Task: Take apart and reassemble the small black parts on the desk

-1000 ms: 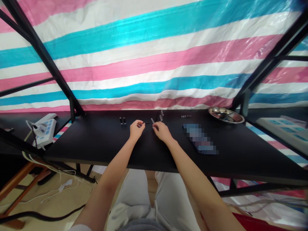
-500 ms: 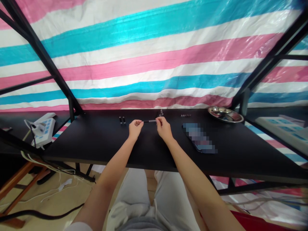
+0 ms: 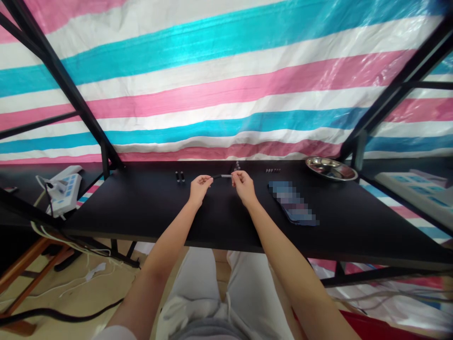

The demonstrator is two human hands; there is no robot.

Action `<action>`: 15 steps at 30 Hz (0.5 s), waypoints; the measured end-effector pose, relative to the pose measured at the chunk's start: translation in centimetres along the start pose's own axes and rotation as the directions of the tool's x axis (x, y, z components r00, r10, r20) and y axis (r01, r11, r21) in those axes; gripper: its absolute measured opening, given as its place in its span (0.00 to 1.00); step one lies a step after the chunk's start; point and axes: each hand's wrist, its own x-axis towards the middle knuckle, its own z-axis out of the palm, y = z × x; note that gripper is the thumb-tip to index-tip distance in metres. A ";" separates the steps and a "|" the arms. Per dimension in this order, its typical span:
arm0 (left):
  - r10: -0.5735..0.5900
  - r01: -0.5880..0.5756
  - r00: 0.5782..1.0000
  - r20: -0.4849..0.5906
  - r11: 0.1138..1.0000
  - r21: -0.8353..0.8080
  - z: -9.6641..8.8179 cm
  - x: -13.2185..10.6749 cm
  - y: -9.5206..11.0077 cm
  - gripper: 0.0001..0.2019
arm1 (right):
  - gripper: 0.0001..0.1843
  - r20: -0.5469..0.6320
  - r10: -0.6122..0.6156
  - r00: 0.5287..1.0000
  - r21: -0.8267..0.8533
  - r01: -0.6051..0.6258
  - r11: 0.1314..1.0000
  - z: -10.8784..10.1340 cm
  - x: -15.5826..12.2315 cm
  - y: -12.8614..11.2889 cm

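Note:
Above the black table, my two hands hold opposite ends of a thin pen-like rod (image 3: 225,176). Its left part is black and its right part pale grey, with a slight angle where they meet. My left hand (image 3: 199,190) is closed, thumb and fingers pinching the black end. My right hand (image 3: 244,188) pinches the grey end, and its fingertips hide the tip. Just behind the right hand lie some small shiny pieces (image 3: 237,165), too tiny to name. Two short black tubes (image 3: 180,177) with silvery ends stand or lie left of my left hand; I cannot tell which.
A row of small metallic pieces (image 3: 272,170) lies at the back right, near a round steel dish (image 3: 331,169). A blurred-out bluish flat item (image 3: 293,203) rests right of my right arm. Black frame posts flank the table (image 3: 141,217); a white power strip (image 3: 64,194) sits far left.
Both hands have shifted slightly right, the right one a little more. More of the grey part shows, and the rod that looked straight is now slightly angled.

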 end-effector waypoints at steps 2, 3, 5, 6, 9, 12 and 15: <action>0.015 -0.015 0.999 0.031 1.000 -0.016 0.0 -0.1 0.0 0.12 | 0.16 0.021 0.005 1.000 0.008 -0.005 1.000 0.1 -0.1 -0.2; 0.022 -0.021 0.998 0.055 1.000 -0.016 0.0 -0.2 0.0 0.13 | 0.16 0.040 0.007 0.999 0.005 -0.007 1.000 0.2 -0.2 -0.2; 0.032 -0.031 0.993 0.112 0.999 -0.006 0.1 -0.3 0.0 0.13 | 0.16 0.088 0.011 0.996 -0.006 -0.010 1.000 0.4 -0.5 -0.3; 0.035 -0.035 0.990 0.134 0.999 -0.002 0.2 -0.4 0.0 0.14 | 0.16 0.110 0.014 0.994 -0.010 -0.013 1.000 0.5 -0.6 -0.4; 0.040 -0.040 0.988 0.152 0.999 0.001 0.2 -0.5 0.0 0.14 | 0.18 0.138 0.031 0.990 -0.008 -0.030 1.000 0.7 -0.7 -0.5; 0.044 -0.044 0.989 0.141 0.999 0.000 0.2 -0.4 0.0 0.14 | 0.19 0.138 0.056 0.989 0.003 -0.057 0.998 0.8 -0.8 -0.6; 0.045 -0.045 0.989 0.139 0.999 0.003 0.2 -0.4 0.0 0.14 | 0.18 0.144 0.124 0.982 0.052 -0.132 0.990 0.8 -0.9 -0.9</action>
